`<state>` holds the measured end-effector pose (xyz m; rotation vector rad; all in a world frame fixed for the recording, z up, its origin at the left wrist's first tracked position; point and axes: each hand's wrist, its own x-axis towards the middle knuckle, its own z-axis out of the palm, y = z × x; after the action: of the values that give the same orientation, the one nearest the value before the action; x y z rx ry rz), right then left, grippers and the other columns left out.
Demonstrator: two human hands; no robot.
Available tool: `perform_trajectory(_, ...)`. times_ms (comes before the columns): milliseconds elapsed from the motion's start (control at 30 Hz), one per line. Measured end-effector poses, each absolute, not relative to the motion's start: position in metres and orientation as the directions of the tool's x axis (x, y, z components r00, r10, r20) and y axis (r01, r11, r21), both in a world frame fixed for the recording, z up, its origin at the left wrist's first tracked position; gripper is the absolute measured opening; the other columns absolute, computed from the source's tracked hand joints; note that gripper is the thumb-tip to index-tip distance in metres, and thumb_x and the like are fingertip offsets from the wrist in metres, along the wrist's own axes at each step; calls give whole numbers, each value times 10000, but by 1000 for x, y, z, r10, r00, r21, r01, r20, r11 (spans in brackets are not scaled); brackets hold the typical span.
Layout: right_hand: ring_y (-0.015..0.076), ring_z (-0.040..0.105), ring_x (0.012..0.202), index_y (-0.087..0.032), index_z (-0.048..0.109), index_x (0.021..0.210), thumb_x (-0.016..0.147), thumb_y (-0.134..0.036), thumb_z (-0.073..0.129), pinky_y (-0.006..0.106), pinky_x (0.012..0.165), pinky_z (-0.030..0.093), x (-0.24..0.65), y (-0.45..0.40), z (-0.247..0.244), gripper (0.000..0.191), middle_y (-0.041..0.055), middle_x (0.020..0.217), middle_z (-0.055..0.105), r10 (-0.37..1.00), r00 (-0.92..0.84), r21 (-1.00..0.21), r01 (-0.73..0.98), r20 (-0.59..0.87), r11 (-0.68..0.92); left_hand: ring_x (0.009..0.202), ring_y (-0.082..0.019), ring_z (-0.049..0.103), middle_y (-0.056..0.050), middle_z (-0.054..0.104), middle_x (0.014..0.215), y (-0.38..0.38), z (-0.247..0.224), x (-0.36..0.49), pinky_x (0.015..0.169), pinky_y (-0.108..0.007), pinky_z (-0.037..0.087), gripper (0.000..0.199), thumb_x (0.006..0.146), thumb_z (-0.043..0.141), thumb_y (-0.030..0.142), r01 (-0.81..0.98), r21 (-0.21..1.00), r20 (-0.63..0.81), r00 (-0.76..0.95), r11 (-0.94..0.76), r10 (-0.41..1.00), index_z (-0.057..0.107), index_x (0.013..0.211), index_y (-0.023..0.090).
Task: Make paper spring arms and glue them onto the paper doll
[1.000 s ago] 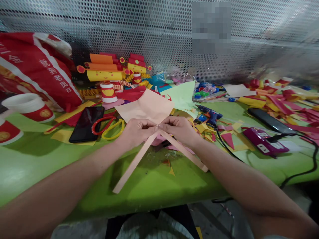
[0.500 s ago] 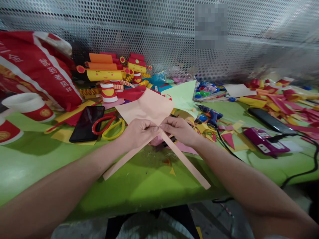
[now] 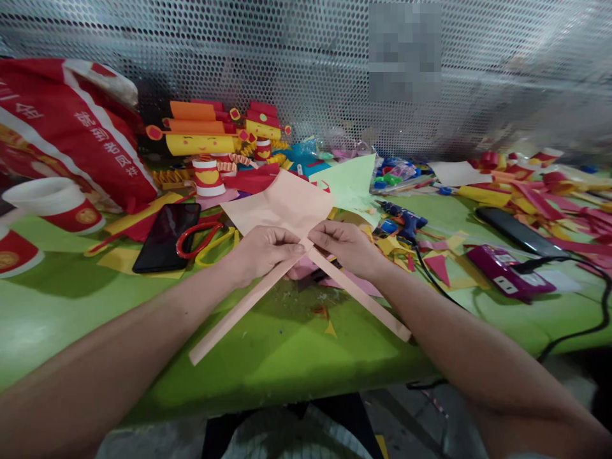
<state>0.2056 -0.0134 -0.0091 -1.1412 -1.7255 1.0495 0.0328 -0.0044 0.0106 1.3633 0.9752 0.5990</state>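
Two pale peach paper strips (image 3: pixel 243 310) cross at their upper ends and spread apart toward the table's front edge. My left hand (image 3: pixel 270 252) pinches them at the crossing from the left, fingers closed. From the right, my right hand (image 3: pixel 342 245) pinches the same joint with thumb and fingers, its fingertips almost touching the left ones. Behind both hands lies a peach sheet (image 3: pixel 282 201), with a pale green sheet (image 3: pixel 351 182) beside it. Scissors (image 3: pixel 198 242) with red and yellow handles rest on a black phone (image 3: pixel 165 239) left of my left hand.
A blue glue gun (image 3: pixel 406 220), paper scraps and a purple power strip (image 3: pixel 509 271) with a black cable are on the right. Paper cups (image 3: pixel 55 204) and a red bag (image 3: pixel 81 134) stand left. Paper figures (image 3: pixel 201 143) stand at the back of the green table (image 3: pixel 268 370).
The strips' lower ends have swung: the left one reaches lower and further left, the right one sits slightly higher. Both hands keep their pinch at the crossing, with small finger shifts.
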Motion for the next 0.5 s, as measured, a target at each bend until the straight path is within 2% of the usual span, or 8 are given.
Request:
perform_trajectory(67,80,482,536,-183,559,743,720,-317,549,222,511,411,209,-11,-10,137,-28,629,550,939,-282,-943,207,197,260,384,-80,532,17,579,451,-2,12,32,427,-178,419,151,762,561,112,146,966,-256,493,211,831,581,613,131)
perform_trajectory(200,92,540,644,-180,602,805,649,-241,635,224,569,445,213,-8,-11,171,4,766,621,923,-333,-954,156,193,256,379,-85,538,15,577,452,3,12,29,426,-184,438,161,760,571,110,76,960,-272,488,270,829,573,600,127)
perform_trajectory(300,89,542,618,-170,617,749,655,-280,648,230,578,454,210,-8,-12,148,0,715,617,923,-366,-972,148,120,185,374,-85,538,11,586,460,4,11,28,424,-187,446,147,762,571,111,63,955,-283,481,290,830,585,616,125)
perform_trajectory(500,93,540,563,-164,623,699,604,-450,689,230,547,457,206,-7,-18,308,-7,624,600,923,-378,-984,128,69,126,387,-88,540,12,580,455,3,10,30,437,-193,446,125,719,618,131,96,955,-291,483,280,826,588,597,125)
